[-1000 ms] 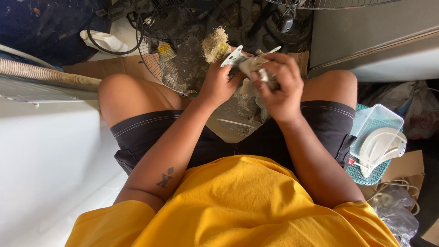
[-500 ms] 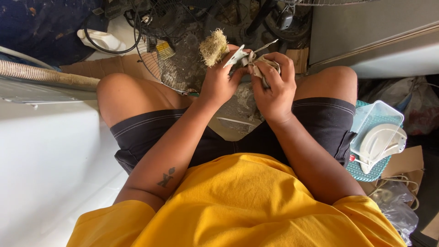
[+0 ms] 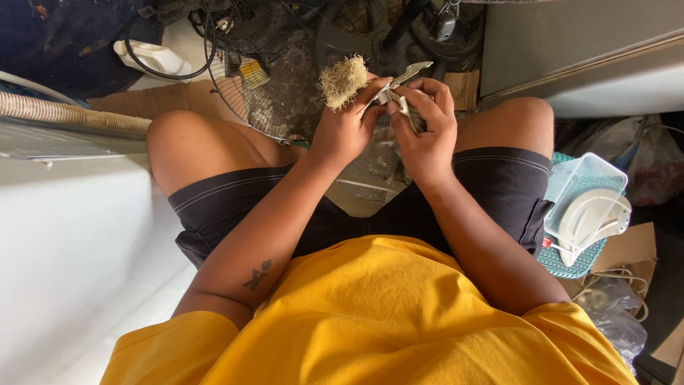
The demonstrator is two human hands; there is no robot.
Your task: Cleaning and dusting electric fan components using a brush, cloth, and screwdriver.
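My left hand (image 3: 347, 125) grips a worn brush whose frayed tan bristles (image 3: 343, 80) stick up past the fingers. Pressed close beside it, my right hand (image 3: 425, 128) closes on a small dirty grey part (image 3: 403, 107) with a thin metal piece (image 3: 409, 73) pointing up and right. Both hands meet above my knees, over a dusty round wire fan grille (image 3: 281, 93) on the floor. What exactly the grey part is stays unclear.
A dark fan base and cables (image 3: 399, 28) lie beyond the hands. At right a teal basket (image 3: 570, 260) holds a clear plastic box (image 3: 584, 182) and a white fan piece (image 3: 591, 217). A white jug (image 3: 153, 58) sits top left, cardboard (image 3: 128, 100) nearby.
The hands stay joined and have shifted slightly; the right hand's fingers have curled tighter over the grey part. The brush stays upright in the left hand.
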